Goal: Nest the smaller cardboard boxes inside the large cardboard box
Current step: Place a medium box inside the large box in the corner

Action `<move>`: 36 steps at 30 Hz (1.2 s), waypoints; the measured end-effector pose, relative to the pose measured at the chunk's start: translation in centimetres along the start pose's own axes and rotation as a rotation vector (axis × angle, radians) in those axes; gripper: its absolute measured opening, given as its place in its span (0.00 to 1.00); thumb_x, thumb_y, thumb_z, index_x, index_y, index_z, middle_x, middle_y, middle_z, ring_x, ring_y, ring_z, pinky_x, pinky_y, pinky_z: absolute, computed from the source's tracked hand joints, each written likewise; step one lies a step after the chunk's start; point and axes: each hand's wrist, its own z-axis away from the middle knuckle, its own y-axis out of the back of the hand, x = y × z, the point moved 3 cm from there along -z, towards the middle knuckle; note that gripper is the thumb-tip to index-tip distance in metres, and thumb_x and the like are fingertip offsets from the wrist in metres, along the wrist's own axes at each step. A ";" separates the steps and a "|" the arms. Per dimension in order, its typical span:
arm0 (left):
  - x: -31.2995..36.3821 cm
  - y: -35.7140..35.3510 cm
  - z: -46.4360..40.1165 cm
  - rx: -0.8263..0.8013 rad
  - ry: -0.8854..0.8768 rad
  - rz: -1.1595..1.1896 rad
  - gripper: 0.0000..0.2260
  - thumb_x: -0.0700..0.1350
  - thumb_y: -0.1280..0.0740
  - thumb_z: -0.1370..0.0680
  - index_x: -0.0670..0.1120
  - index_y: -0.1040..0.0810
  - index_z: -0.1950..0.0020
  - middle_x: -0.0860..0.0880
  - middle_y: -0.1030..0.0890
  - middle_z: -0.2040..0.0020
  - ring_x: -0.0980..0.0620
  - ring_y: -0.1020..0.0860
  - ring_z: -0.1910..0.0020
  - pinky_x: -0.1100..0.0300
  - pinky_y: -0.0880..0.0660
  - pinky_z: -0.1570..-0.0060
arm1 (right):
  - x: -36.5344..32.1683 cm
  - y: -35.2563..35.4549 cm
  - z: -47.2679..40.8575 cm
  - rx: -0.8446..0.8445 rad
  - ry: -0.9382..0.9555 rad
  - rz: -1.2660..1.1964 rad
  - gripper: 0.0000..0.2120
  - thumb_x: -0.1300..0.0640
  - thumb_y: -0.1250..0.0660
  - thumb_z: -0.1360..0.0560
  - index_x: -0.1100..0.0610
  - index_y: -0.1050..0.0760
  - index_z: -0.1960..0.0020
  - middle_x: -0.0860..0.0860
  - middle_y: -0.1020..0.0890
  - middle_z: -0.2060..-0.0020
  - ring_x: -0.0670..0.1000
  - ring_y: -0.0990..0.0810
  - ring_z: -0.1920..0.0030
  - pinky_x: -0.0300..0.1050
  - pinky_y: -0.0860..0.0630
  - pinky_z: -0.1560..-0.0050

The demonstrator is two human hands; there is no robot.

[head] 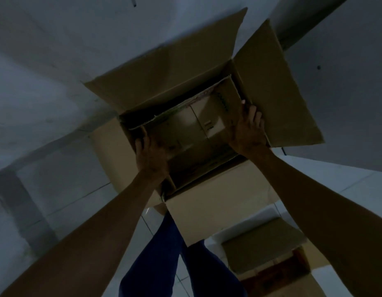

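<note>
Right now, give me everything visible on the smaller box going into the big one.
The smaller brown cardboard box is open-topped, with raw corrugated edges along its far rim and a seam down its inner floor. It sits tilted inside the mouth of the large brown cardboard box, whose flaps stand open around it, and is not yet fully seated. The left hand grips its near-left wall; the right hand grips its right wall. Lighting is dim, so no print or labels can be read.
</note>
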 end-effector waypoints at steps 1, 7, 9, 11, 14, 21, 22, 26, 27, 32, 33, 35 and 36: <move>-0.7 -0.3 0.5 0.001 0.006 -0.039 0.27 0.60 0.29 0.29 0.50 0.22 0.33 0.41 0.34 0.24 0.36 0.41 0.25 0.40 0.48 0.26 | 0.2 -0.1 0.2 0.000 0.010 0.018 0.48 0.42 0.35 0.23 0.63 0.57 0.17 0.67 0.39 0.24 0.68 0.36 0.27 0.61 0.38 0.28; -2.8 -1.3 2.1 0.027 -0.045 -0.096 0.32 0.51 0.33 0.25 0.43 0.35 0.23 0.38 0.36 0.24 0.35 0.41 0.26 0.40 0.47 0.26 | 0.2 0.3 -0.2 -0.033 0.044 0.050 0.48 0.41 0.37 0.23 0.64 0.57 0.17 0.66 0.41 0.23 0.68 0.36 0.27 0.61 0.37 0.29; -3.1 -1.4 1.9 0.025 -0.047 -0.071 0.34 0.51 0.32 0.25 0.42 0.38 0.22 0.38 0.39 0.23 0.34 0.42 0.26 0.39 0.47 0.27 | -0.1 0.6 -0.7 -0.112 0.018 0.050 0.50 0.40 0.36 0.23 0.63 0.61 0.18 0.64 0.46 0.21 0.67 0.41 0.25 0.61 0.40 0.27; -3.4 -1.4 1.6 0.010 -0.033 -0.018 0.37 0.50 0.31 0.25 0.42 0.43 0.21 0.37 0.43 0.22 0.33 0.43 0.27 0.38 0.47 0.27 | -0.5 0.9 -1.1 -0.190 -0.008 0.063 0.51 0.40 0.36 0.23 0.62 0.64 0.18 0.62 0.50 0.20 0.66 0.45 0.23 0.61 0.41 0.26; -3.5 -1.6 1.3 -0.023 -0.039 0.000 0.40 0.50 0.30 0.25 0.44 0.47 0.19 0.37 0.46 0.21 0.33 0.46 0.26 0.38 0.49 0.27 | -1.5 0.9 -1.0 -0.281 0.066 0.106 0.53 0.39 0.34 0.24 0.61 0.66 0.18 0.60 0.53 0.19 0.66 0.48 0.22 0.62 0.43 0.24; -2.9 -0.2 1.3 -0.026 -0.072 -0.128 0.29 0.53 0.34 0.24 0.44 0.32 0.25 0.39 0.36 0.23 0.35 0.45 0.24 0.41 0.50 0.26 | -2.7 0.1 1.3 -0.171 -0.098 0.170 0.48 0.36 0.38 0.22 0.65 0.56 0.18 0.62 0.53 0.19 0.64 0.46 0.21 0.57 0.43 0.24; -2.5 0.0 1.1 -0.036 -0.059 -0.142 0.27 0.54 0.33 0.25 0.46 0.28 0.27 0.41 0.33 0.24 0.35 0.46 0.24 0.41 0.50 0.26 | -2.5 0.1 1.3 -0.143 -0.134 0.127 0.50 0.36 0.37 0.22 0.67 0.58 0.19 0.63 0.50 0.20 0.64 0.43 0.22 0.56 0.40 0.25; -0.1 0.3 -0.2 -0.120 -0.031 -0.243 0.26 0.57 0.34 0.25 0.50 0.25 0.29 0.46 0.28 0.27 0.36 0.47 0.22 0.41 0.51 0.26 | -2.6 0.2 1.8 0.019 -0.199 -0.236 0.46 0.46 0.33 0.21 0.64 0.58 0.18 0.66 0.38 0.24 0.63 0.26 0.32 0.55 0.24 0.38; 0.6 0.1 -0.5 -0.147 -0.038 -0.288 0.28 0.59 0.36 0.24 0.50 0.29 0.25 0.46 0.29 0.26 0.36 0.47 0.22 0.41 0.52 0.25 | -2.9 0.1 2.1 0.066 -0.164 -0.264 0.41 0.47 0.35 0.20 0.63 0.53 0.18 0.65 0.37 0.24 0.63 0.24 0.34 0.56 0.22 0.41; 3.1 -0.7 -2.9 -0.266 -0.004 -0.209 0.35 0.57 0.40 0.20 0.43 0.48 0.18 0.39 0.44 0.19 0.34 0.48 0.21 0.40 0.41 0.26 | -3.9 -2.8 1.8 -0.048 -0.110 -0.220 0.28 0.47 0.39 0.20 0.60 0.39 0.25 0.64 0.37 0.26 0.65 0.30 0.30 0.59 0.22 0.43; 3.3 -1.0 -3.7 -0.284 0.009 -0.126 0.36 0.56 0.39 0.20 0.42 0.50 0.18 0.38 0.47 0.19 0.34 0.48 0.21 0.40 0.39 0.27 | -3.7 -4.0 0.8 -0.126 -0.128 -0.217 0.29 0.46 0.38 0.20 0.59 0.40 0.24 0.64 0.39 0.25 0.66 0.33 0.28 0.61 0.24 0.40; 3.9 -2.1 -5.9 -0.300 -0.004 0.004 0.38 0.56 0.41 0.18 0.41 0.59 0.18 0.36 0.54 0.19 0.33 0.50 0.20 0.40 0.39 0.26 | -3.2 -6.3 -1.4 -0.276 -0.117 -0.227 0.35 0.43 0.37 0.20 0.56 0.45 0.19 0.62 0.46 0.20 0.68 0.42 0.23 0.64 0.33 0.30; 4.3 -3.1 -7.2 -0.313 -0.021 0.053 0.39 0.56 0.42 0.17 0.41 0.62 0.18 0.36 0.57 0.19 0.33 0.52 0.20 0.40 0.41 0.25 | -3.0 -7.5 -2.7 -0.349 -0.088 -0.223 0.37 0.43 0.37 0.20 0.53 0.47 0.17 0.60 0.50 0.18 0.67 0.48 0.20 0.63 0.40 0.25</move>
